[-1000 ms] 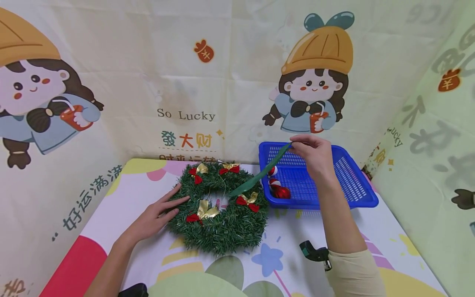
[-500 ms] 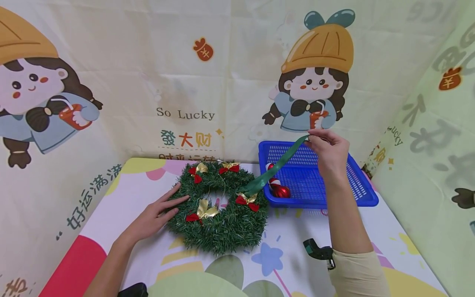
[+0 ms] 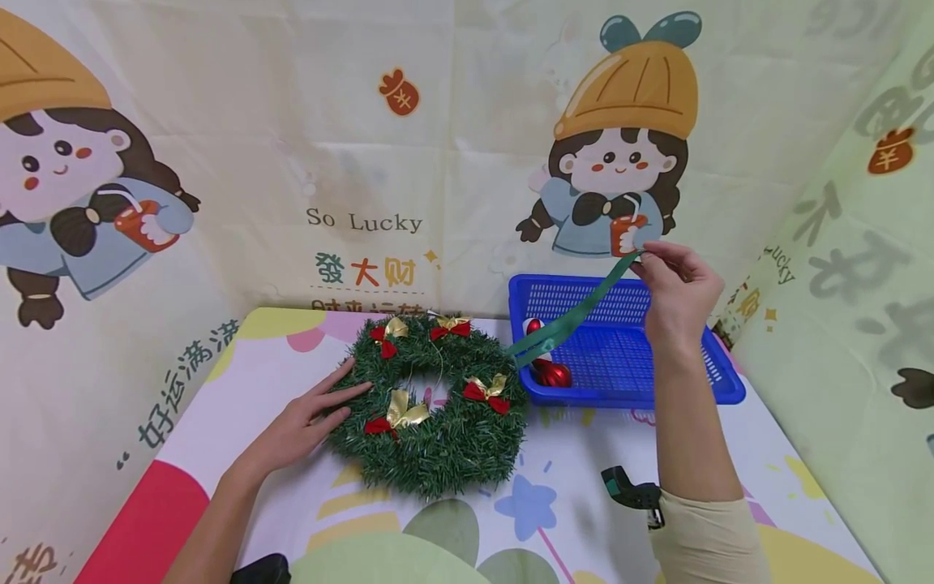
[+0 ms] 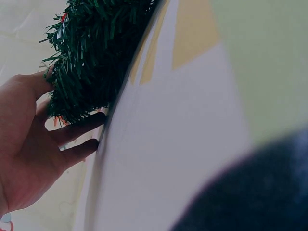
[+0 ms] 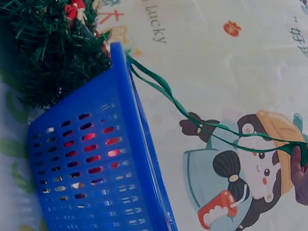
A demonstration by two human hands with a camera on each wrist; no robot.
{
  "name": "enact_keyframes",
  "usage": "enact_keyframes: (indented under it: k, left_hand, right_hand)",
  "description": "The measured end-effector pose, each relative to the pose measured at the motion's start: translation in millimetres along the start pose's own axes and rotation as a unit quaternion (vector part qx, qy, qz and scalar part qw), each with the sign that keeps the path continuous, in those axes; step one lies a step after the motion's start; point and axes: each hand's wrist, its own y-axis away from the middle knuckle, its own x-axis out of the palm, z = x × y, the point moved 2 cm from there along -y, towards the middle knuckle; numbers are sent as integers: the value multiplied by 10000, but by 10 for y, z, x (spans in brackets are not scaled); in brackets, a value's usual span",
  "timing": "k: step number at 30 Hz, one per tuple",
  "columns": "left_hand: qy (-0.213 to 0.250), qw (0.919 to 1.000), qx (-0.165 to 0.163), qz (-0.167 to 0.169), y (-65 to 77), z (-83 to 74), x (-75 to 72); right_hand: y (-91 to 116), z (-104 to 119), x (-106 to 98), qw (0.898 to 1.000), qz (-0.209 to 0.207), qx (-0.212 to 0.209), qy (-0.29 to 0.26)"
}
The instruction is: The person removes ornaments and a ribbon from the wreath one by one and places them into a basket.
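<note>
A green wreath [image 3: 445, 454] with several red-and-gold bows lies on the table in the head view. My left hand [image 3: 310, 418] rests on its left side, fingers spread; the left wrist view shows that hand [image 4: 38, 144] against the green tinsel [image 4: 91, 57]. Above the blue basket [image 3: 620, 397], my right hand [image 3: 679, 296] pinches one end of a green ribbon [image 3: 576, 316]. The ribbon slopes down left to the wreath's right edge. In the right wrist view the ribbon [image 5: 168, 94] runs as two strands from the basket rim to my fingertips.
Red ornaments [image 3: 553, 375] and a red-and-white piece [image 3: 534, 327] lie at the basket's left end. A printed cloth wall [image 3: 467, 162] stands close behind the table. A dark device [image 3: 631, 493] is strapped at my right wrist.
My right hand has moved right and slightly up, drawing the green ribbon off the wreath's centre toward the basket. My left hand and the wreath have stayed in place.
</note>
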Motion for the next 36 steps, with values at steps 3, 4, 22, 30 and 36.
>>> enact_keyframes:
  k: [3,4,22,30,36]
  left_hand:
    - [12,10000,6,9,-7,11,2]
    - [34,10000,10,12,-10,13,3]
    - [29,10000,66,9,-8,33,0]
    - [47,10000,59,-9,-6,8,-1]
    - [60,10000,63,-13,-10,13,0]
  right_hand:
    - [-12,13,-25,9999,-77,-152,33]
    - [-15,16,-36,9997,-109,-219,59]
    - [68,-131,-101,9950,0,-560,830]
    - [165,-291,-73,9921,318,-287,1182]
    - [261,-417,-74,9846,585,-160,1639]
